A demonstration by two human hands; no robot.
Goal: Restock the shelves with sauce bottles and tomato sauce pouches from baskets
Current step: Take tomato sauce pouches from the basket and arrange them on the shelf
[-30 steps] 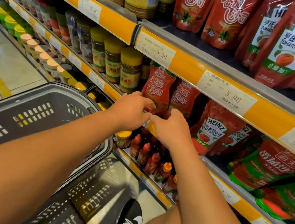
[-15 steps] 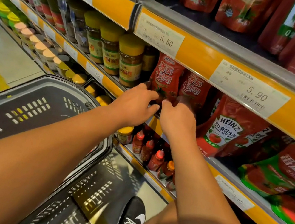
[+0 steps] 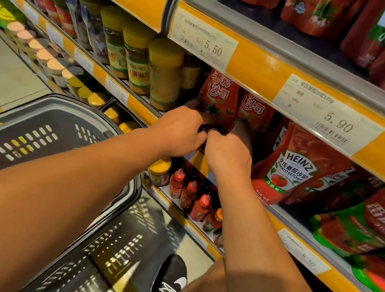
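The red soft-plastic tomato sauce pouch stands on the middle shelf; left hand and right hand pinch its base. Likely floppy, light; best steadied low.

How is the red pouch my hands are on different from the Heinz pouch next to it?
The red pouch carries only Chinese lettering; the Heinz pouch has a white label with English words and a tomato picture. The red pouch stands upright with both hands, left hand and right hand, at its base; the Heinz pouch leans, untouched. Both are red and sit on the same shelf.
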